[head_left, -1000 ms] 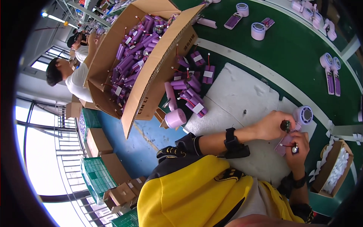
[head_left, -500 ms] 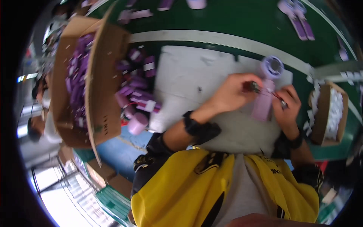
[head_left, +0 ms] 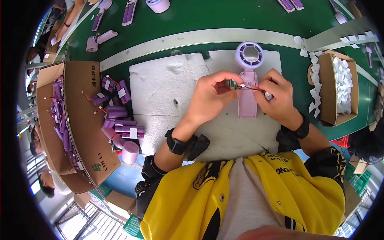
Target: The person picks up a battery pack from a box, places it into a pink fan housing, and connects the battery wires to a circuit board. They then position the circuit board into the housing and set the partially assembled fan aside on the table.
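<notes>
My left hand (head_left: 214,96) pinches a small green circuit board (head_left: 231,83) between thumb and fingertips. My right hand (head_left: 276,98) is closed around a cylindrical battery (head_left: 268,96), whose round metal end shows while the fingers hide the rest. Red and black wires (head_left: 254,88) run from it to a small white plug (head_left: 243,85) at the board's edge; whether the plug is seated I cannot tell. Beneath both hands lies a lilac handheld fan (head_left: 247,105), its round slotted head (head_left: 249,55) pointing away and its handle open toward me.
White foam sheets (head_left: 154,90) cover the work spot. Purple battery packs (head_left: 127,123) lie left, beside a cardboard box (head_left: 86,132) of more packs. A box of white pieces (head_left: 343,90) stands right. Beyond a pale rail (head_left: 180,39), fan parts (head_left: 129,14) rest on the green surface (head_left: 224,16).
The view has shifted and sharpened, so the fan and hands appear further left. Both hands keep their hold, and the wires now stretch across between them with the white plug visible at the board.
</notes>
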Tool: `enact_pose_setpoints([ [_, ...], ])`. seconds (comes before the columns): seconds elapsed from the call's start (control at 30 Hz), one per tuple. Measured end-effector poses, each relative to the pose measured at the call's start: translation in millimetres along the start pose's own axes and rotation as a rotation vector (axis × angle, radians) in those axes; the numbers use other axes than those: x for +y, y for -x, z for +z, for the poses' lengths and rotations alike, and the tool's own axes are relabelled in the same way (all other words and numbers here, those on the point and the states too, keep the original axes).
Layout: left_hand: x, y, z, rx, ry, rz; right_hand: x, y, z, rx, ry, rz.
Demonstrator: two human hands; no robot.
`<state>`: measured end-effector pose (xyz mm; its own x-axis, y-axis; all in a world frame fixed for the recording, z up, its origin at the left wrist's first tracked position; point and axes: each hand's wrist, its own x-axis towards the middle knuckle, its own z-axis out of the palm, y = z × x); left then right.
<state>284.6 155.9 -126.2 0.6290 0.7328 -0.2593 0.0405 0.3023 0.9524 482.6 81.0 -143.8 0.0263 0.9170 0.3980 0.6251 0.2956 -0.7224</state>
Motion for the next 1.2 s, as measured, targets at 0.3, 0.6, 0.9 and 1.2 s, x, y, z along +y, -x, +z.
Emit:
enact_pose_setpoints([
  [0.3,2,3,2,-0.056,-0.052,0.005,1,-4,2,-0.007,0.134,-0.154],
  [0.6,-4,1,2,0.004,-0.128,0.054,-1,-6,-5,-0.122,-0.002,-0.114],
  [0.9,-4,-2,-1,0.009,-0.038,-0.067,2,-10,-5,-0.085,0.102,-0.226],
  [1.2,-7,-2,-1,-0.042,-0.125,-0.007,0,-5,-8,-0.196,-0.132,0.043],
])
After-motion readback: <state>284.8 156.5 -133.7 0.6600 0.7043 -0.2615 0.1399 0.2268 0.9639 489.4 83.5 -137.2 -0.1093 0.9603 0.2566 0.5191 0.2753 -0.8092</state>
